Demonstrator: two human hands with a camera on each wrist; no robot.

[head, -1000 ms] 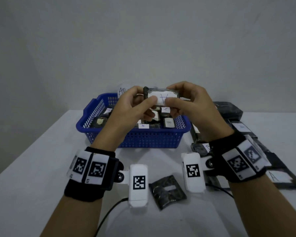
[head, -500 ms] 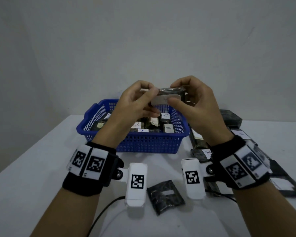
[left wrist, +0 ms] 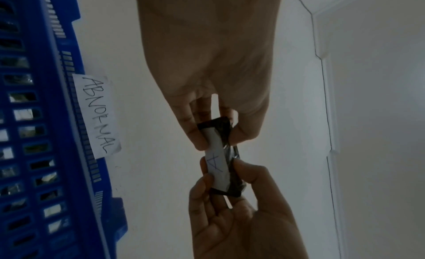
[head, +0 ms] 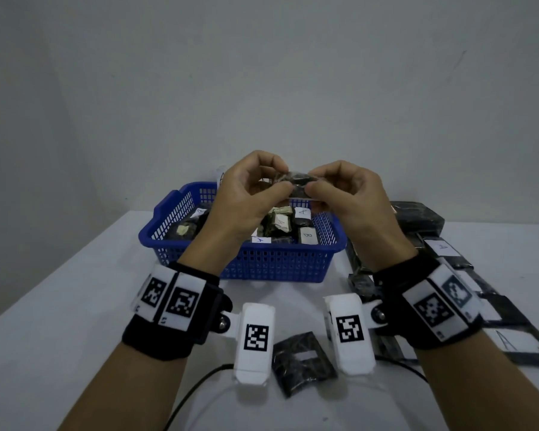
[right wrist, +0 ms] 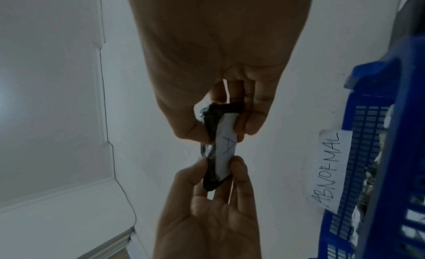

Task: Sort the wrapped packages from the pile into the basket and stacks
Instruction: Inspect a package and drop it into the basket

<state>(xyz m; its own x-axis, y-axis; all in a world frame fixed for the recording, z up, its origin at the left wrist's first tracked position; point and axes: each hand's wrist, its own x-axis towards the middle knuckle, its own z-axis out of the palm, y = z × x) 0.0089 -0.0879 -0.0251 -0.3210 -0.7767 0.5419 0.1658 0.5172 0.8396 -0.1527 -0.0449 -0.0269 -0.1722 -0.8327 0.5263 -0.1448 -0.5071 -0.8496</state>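
1. Nearest us, by the near edge of the surface [head: 59, 306], one flat dark wrapped package [head: 302, 357] lies alone between our wrists, its film crinkled and a pale strip across its top.

2. Above it, our left hand [head: 246, 200] and right hand [head: 349, 197] hold a small wrapped package [head: 297, 181] in the air over the basket [head: 262, 262]. Each grip is narrow: thumb and fingertips pinch one end of the package, one hand to each end.

3. A second ago the white label faced us, with its letter readable from the head view. We have since tipped the package, so now we see only its dark edge and glossy wrap. The wrist views show the label [left wrist: 218, 164] turned downward, with an "A" written on it.

4. We judge this as inspection: we are checking the wrap and sides before choosing a place. The package is not yet sorted.

5. The basket is blue plastic with slotted walls and stands mid-surface. It holds several small dark packets with white labels, some crumpled.

6. A paper tag [left wrist: 97, 115] on its far rim reads "ABNORMAL", so a sound package probably belongs elsewhere.

7. Along the right edge of the surface lie flat, black, shiny packages [head: 417, 216], overlapping loosely, some with white labels.
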